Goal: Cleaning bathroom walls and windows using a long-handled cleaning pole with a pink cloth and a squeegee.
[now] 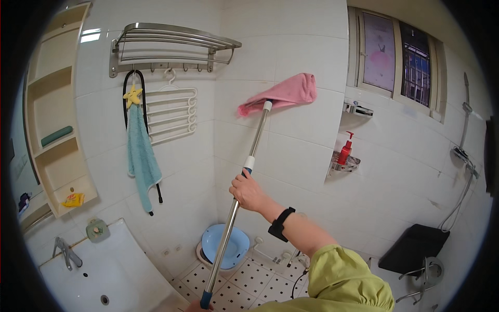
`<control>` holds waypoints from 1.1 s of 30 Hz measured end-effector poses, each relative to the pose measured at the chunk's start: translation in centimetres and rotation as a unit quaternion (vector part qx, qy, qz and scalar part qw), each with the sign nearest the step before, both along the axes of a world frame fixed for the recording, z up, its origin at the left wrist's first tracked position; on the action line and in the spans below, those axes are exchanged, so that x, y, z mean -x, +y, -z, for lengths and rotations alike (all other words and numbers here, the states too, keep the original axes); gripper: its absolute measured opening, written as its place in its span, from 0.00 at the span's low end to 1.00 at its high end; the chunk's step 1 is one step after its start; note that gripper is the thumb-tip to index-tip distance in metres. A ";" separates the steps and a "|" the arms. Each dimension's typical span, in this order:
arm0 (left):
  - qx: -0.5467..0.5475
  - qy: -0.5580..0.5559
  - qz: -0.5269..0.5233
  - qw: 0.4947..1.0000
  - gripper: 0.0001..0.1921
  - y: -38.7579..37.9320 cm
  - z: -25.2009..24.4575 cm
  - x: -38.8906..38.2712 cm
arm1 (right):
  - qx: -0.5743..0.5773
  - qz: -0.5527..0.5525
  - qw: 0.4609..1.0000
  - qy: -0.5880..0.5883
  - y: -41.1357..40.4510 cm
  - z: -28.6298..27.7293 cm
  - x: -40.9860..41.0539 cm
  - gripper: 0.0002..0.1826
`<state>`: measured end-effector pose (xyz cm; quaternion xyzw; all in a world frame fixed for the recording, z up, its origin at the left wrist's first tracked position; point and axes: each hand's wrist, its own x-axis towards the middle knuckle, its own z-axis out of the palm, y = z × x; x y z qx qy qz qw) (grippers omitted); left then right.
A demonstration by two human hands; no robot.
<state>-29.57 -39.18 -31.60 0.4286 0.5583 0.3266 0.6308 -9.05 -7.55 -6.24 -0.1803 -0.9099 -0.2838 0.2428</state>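
Note:
My right hand [246,192] is closed around the blue grip on the upper part of a metal telescopic pole [230,222]. At the bottom edge, my left hand [199,307] is mostly cut off by the frame and wraps the pole's blue lower end. The pole slants up to a white joint, above which a pink cloth [290,93] covers the head and lies against the white tiled wall [300,128]. The head under the cloth is mostly hidden.
Left are a washbasin [128,269], an open shelf unit [82,156], a metal towel rack [167,35] and a hanging teal towel [140,148]. A blue basin [234,245] stands in the corner. Right are a red pump bottle [345,152], a window [377,54] and a shower hose [460,206].

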 end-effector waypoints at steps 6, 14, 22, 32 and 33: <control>0.052 0.047 -0.007 0.998 0.10 -1.7 -0.3 -0.9 | 0.046 -0.029 0.998 -0.006 -1.5 3.1 -0.6 0.07; 0.070 0.037 -0.036 0.996 0.12 0.3 1.0 -1.7 | -0.002 -0.022 1.000 -0.020 3.3 1.0 1.0 0.06; -0.010 -0.077 -0.044 0.996 0.11 7.3 -4.3 -4.0 | -0.123 0.031 0.991 0.051 4.4 -4.1 3.9 0.09; -0.014 -0.113 0.030 0.993 0.06 9.2 -4.7 -7.5 | 0.047 -0.032 0.990 0.127 1.3 -0.9 0.6 0.27; -0.011 -0.111 0.047 0.993 0.07 9.7 -4.5 -8.0 | 0.042 -0.033 0.986 0.156 1.2 -0.3 -0.3 0.32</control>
